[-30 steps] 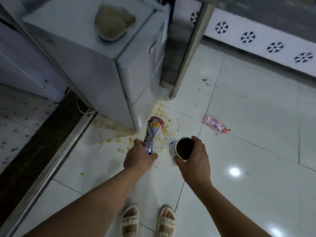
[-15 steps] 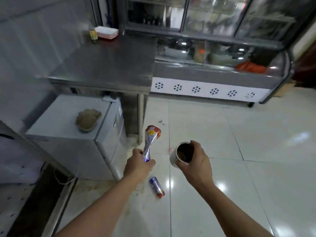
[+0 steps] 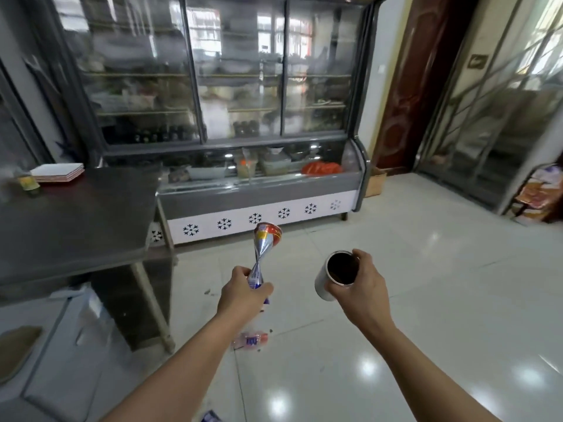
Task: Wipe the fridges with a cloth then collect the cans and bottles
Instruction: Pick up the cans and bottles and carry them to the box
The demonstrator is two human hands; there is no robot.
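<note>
While both hands are already loaded, the collecting half of the task looks to be the step in hand. The left hand has its fingers curled tight round the lower end of a crushed, twisted silver-and-blue aluminium drink can with a red top, holding it upright in front of the body. The right hand wraps its fingers round an open silver tin can with a dark inside, mouth tilted toward the camera.

More litter remains on the glossy white tiled floor: a flattened clear plastic bottle with a red-and-blue label lies just below the left forearm, near the leg of the grey steel worktable, and a small blue-and-white scrap shows at the bottom edge, too cut off to identify. A brown cloth rests on the low white fridge at the left.

With 2 cans filling 2 hands, the next move probably calls for dropping them somewhere first; no bin is visible, so that needs finding before stooping for the bottle.
</note>
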